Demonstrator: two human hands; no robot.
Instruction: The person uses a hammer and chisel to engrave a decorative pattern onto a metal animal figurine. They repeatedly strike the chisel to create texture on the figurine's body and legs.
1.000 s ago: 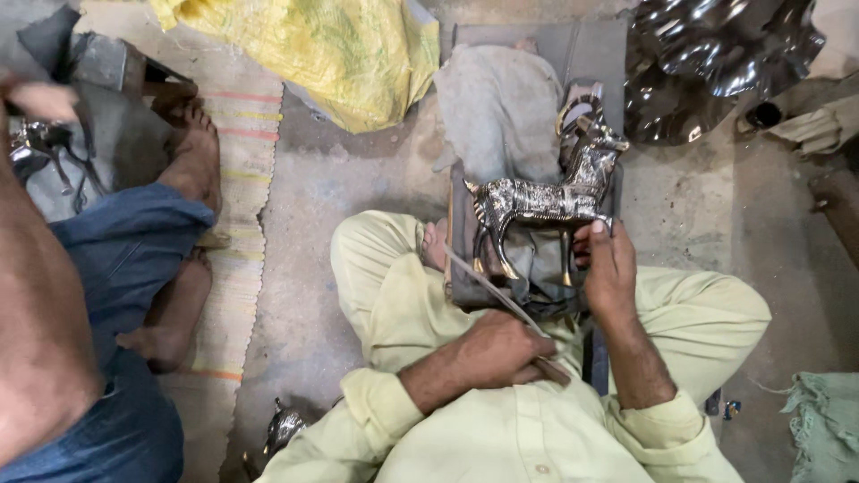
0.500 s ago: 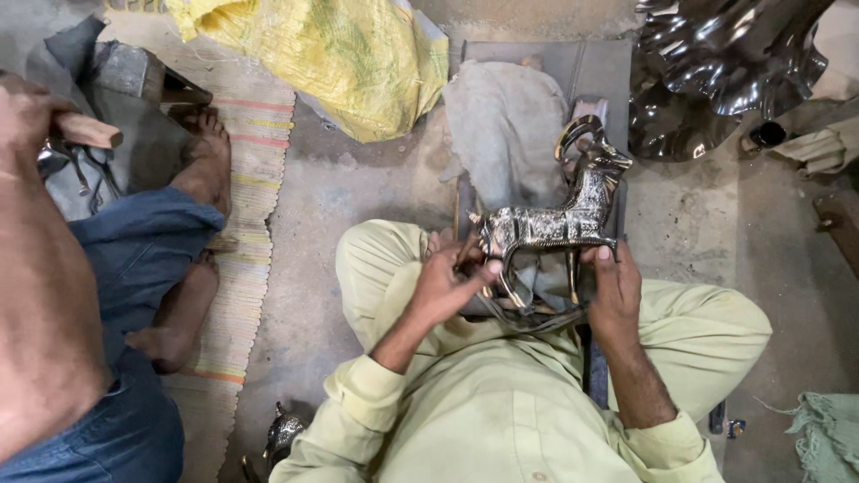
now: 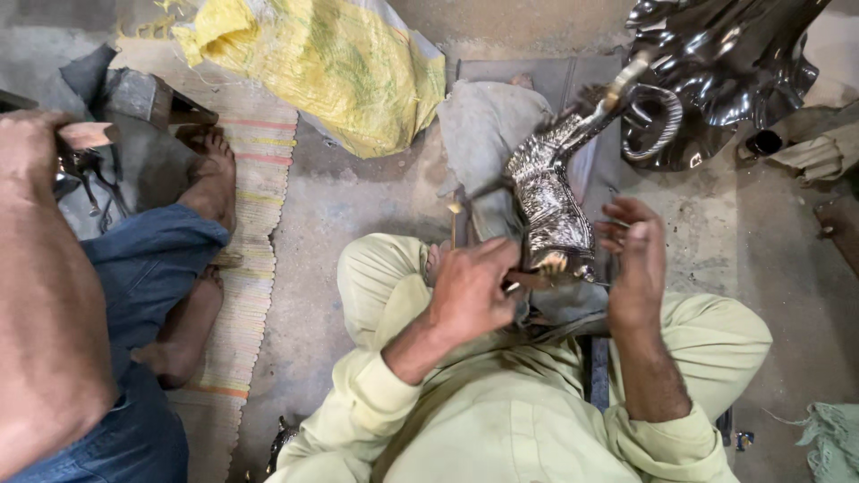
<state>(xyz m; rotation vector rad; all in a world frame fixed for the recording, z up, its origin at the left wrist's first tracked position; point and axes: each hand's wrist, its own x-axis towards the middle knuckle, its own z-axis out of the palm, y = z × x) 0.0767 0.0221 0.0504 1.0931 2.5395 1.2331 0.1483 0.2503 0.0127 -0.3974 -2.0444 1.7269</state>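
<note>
Left hand closed around the lower end of a silver animal figurine, a thin rod poking up just beside it. Right hand half open, fingers curled against the figurine's other side. Figurine tilted, over the lap and a grey cloth. Yellow sack ahead; crumpled shiny metal sheet at far right. Co-worker's bare foot on striped mat, left.

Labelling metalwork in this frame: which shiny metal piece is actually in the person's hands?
The silver animal figurine, gripped by the left hand with the right hand beside it. The dark polished metal piece lies untouched on the floor beyond.
</note>
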